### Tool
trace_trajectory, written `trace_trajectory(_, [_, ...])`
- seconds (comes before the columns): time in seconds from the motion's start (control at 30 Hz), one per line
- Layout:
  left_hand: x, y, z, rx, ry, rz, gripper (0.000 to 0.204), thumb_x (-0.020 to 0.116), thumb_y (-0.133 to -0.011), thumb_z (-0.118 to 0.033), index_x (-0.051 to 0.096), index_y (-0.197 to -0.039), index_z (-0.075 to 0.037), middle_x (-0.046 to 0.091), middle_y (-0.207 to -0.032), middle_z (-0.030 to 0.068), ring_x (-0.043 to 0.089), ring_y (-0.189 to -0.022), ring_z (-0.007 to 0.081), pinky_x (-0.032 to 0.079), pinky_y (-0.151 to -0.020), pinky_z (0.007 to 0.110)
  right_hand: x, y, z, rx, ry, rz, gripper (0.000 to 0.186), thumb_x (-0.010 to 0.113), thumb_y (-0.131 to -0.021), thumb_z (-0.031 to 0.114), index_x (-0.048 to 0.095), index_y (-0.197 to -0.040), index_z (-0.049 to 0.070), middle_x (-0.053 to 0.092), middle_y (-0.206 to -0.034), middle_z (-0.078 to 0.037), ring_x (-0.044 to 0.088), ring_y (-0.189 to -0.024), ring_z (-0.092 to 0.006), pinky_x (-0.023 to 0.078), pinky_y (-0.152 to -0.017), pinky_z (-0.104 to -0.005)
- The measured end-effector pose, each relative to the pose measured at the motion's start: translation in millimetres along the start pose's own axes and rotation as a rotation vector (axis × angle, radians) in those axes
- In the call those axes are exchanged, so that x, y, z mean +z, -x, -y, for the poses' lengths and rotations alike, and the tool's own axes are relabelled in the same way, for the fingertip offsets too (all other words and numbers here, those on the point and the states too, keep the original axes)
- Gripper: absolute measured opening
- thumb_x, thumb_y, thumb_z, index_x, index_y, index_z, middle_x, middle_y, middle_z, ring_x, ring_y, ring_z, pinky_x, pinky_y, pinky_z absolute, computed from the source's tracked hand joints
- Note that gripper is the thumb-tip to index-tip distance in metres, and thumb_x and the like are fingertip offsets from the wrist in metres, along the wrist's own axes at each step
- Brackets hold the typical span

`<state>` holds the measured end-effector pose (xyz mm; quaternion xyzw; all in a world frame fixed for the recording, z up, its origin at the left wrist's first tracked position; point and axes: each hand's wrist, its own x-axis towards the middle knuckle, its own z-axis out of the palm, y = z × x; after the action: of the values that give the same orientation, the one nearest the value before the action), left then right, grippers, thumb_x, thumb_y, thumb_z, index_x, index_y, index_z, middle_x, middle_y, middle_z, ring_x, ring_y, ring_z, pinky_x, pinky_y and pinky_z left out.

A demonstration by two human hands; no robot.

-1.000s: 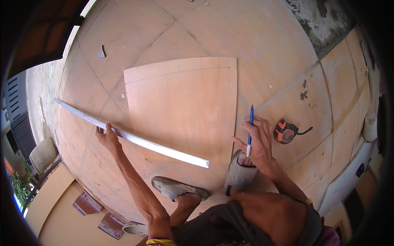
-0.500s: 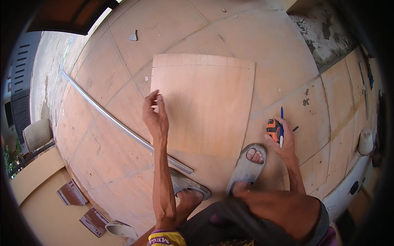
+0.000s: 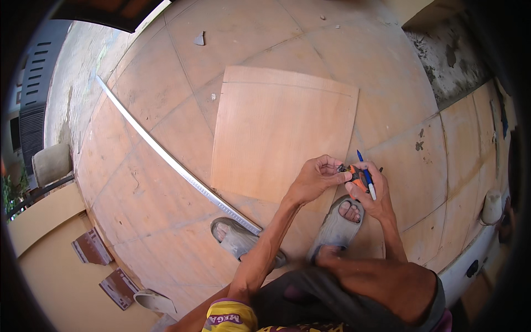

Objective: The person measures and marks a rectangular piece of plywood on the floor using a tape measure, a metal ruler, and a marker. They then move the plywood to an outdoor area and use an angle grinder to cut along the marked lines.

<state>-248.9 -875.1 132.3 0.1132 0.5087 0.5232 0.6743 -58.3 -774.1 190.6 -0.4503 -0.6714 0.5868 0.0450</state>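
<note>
In my right hand (image 3: 378, 195) are an orange-and-black tape measure (image 3: 357, 186) and a blue pen (image 3: 363, 169) with a white end, the pen sticking up past the fingers. My left hand (image 3: 316, 178) has its thumb and fingers pinched at the front end of the tape measure; the exact grip is partly hidden by the fingers. Both hands meet above the lower right corner of a square plywood sheet (image 3: 279, 130). The sheet lies flat on the floor and carries a thin pencil line along its far edge.
A long metal straightedge (image 3: 160, 150) lies slantwise left of the sheet, its near end by my left sandal (image 3: 239, 243). My right sandal (image 3: 336, 229) is close to the sheet's near right corner. Brown tile pieces (image 3: 92, 247) lie at lower left, a small shard (image 3: 199, 39) at the back.
My left hand has moved right, from the sheet's left edge to the tape measure, and has closed at its end. The view has shifted slightly; the right hand still holds tape measure and pen.
</note>
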Motion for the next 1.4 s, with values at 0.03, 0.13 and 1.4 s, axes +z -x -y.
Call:
trace_trajectory(0.03, [-7, 2, -2, 0.007, -0.017, -0.024, 0.02, 0.081, -0.097, -0.008, 0.07, -0.112, 0.0, 0.076, -0.101, 0.0058, 0.071, -0.092, 0.0104, 0.059, -0.087, 0.026, -3, -1, -3, -0.011, 0.061, -0.012, 0.047, 0.083, -0.084, 0.025, 0.065, -0.121, 0.002, 0.071, -0.102, -0.013, 0.068, -0.093, -0.0246, 0.054, -0.086, -0.0391])
trace_trajectory(0.13, [-55, 7, -41, 0.087, -0.038, -0.163, 0.021, 0.081, -0.098, -0.015, 0.069, -0.11, -0.002, 0.074, -0.1, 0.0046, 0.069, -0.089, 0.0108, 0.058, -0.084, 0.026, -28, -8, -11, -0.005, 0.22, -0.064, 0.044, 0.08, -0.084, 0.022, 0.065, -0.12, 0.002, 0.07, -0.1, -0.012, 0.067, -0.092, -0.024, 0.053, -0.088, -0.0379])
trace_trajectory(1.4, [213, -467, -114, 0.51, -0.413, -0.355, 0.033, 0.086, -0.091, -0.019, 0.073, -0.098, 0.01, 0.076, -0.071, 0.013, 0.073, -0.058, 0.0182, 0.058, -0.06, 0.029, -295, 72, -215, 0.298, 0.156, -0.981, 0.035, 0.068, -0.1, 0.027, 0.072, -0.12, -0.001, 0.071, -0.093, -0.004, 0.061, -0.086, -0.0113, 0.049, -0.084, -0.0289])
